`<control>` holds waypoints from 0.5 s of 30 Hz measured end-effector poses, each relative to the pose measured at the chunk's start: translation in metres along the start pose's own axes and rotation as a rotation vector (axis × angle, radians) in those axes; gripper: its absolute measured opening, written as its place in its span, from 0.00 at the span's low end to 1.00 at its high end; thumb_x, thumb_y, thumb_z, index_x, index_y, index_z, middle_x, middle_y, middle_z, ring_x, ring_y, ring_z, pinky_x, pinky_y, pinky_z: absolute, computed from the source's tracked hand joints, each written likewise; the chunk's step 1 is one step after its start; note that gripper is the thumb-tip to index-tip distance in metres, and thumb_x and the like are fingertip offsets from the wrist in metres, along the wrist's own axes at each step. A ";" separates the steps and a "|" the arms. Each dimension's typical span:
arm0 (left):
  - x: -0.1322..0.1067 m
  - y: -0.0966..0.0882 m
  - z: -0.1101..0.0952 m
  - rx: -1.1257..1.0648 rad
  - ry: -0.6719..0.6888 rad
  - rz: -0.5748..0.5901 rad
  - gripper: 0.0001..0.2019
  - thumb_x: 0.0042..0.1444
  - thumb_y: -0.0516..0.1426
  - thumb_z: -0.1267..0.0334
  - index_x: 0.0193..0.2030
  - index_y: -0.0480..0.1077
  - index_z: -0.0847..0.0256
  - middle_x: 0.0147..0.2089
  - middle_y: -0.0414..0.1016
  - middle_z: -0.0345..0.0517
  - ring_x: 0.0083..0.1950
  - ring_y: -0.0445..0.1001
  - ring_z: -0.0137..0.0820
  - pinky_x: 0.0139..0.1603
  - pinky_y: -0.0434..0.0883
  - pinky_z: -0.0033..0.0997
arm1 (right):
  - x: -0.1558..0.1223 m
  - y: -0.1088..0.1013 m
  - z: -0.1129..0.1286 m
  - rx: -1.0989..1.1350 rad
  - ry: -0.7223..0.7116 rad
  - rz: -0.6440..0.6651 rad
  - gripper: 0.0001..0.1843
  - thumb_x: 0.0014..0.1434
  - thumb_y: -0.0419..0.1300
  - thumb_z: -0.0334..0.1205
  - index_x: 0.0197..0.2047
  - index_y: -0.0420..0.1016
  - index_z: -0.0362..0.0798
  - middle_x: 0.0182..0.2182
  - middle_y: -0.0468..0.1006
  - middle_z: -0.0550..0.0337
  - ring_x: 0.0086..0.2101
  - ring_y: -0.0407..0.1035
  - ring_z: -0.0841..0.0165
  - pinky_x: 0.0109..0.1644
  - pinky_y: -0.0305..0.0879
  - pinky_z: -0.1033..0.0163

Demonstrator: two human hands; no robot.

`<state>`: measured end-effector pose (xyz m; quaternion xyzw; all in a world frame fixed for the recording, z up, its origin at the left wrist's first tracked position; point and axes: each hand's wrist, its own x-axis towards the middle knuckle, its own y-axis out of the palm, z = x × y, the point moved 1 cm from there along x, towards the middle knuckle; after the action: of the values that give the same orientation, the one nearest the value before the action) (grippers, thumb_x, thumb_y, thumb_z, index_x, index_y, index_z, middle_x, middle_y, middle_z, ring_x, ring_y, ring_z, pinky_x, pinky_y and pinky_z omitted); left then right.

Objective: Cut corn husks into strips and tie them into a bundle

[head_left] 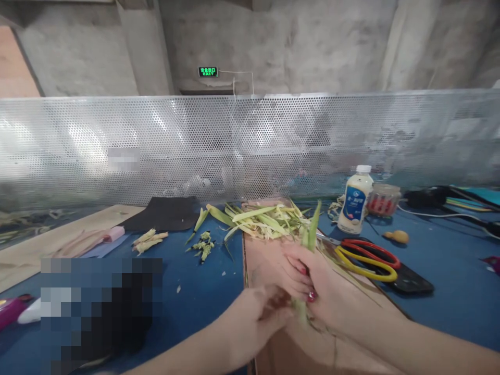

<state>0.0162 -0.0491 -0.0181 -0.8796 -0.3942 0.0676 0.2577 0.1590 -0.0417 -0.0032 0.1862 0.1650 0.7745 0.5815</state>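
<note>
Both my hands meet over a brown cardboard sheet [265, 260] at the lower middle. My right hand [324, 286] is closed round a green leaf stalk [312, 232] that sticks up and away from it. My left hand [258, 317] is closed on the lower end of the same stalk, fingers pinched together. A pile of green and yellow leaf strips [265, 219] lies at the far end of the cardboard, just beyond my hands.
Red-and-yellow scissors [367, 255] lie on a black phone to the right. A white bottle [355, 200] and a small jar [383, 199] stand behind them. Leaf scraps [203, 246] litter the blue tabletop; a perforated metal screen [250, 140] closes the back.
</note>
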 end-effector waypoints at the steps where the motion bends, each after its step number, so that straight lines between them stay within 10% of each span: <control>1: 0.001 -0.004 -0.001 0.135 0.038 -0.100 0.11 0.58 0.54 0.61 0.44 0.71 0.62 0.43 0.75 0.47 0.45 0.70 0.36 0.47 0.63 0.35 | -0.002 0.001 0.000 -0.122 -0.076 -0.041 0.20 0.54 0.56 0.37 0.16 0.51 0.48 0.10 0.52 0.70 0.13 0.44 0.79 0.17 0.40 0.68; 4: 0.003 -0.014 0.000 0.401 0.047 -0.274 0.10 0.57 0.56 0.61 0.45 0.71 0.60 0.43 0.75 0.44 0.47 0.68 0.38 0.50 0.60 0.40 | -0.009 0.004 -0.003 -0.403 -0.138 -0.089 0.23 0.55 0.55 0.42 0.13 0.51 0.48 0.10 0.53 0.69 0.14 0.47 0.78 0.19 0.42 0.67; 15: 0.008 -0.006 0.016 0.460 0.160 -0.128 0.01 0.51 0.62 0.64 0.31 0.75 0.57 0.37 0.79 0.37 0.44 0.72 0.31 0.45 0.62 0.29 | -0.002 0.000 -0.035 -0.345 -0.062 -0.055 0.24 0.50 0.59 0.54 0.16 0.53 0.49 0.11 0.52 0.71 0.14 0.47 0.78 0.17 0.44 0.68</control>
<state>0.0120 -0.0336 -0.0286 -0.7737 -0.4015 0.0692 0.4852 0.1432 -0.0446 -0.0339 0.1029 0.0166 0.7689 0.6308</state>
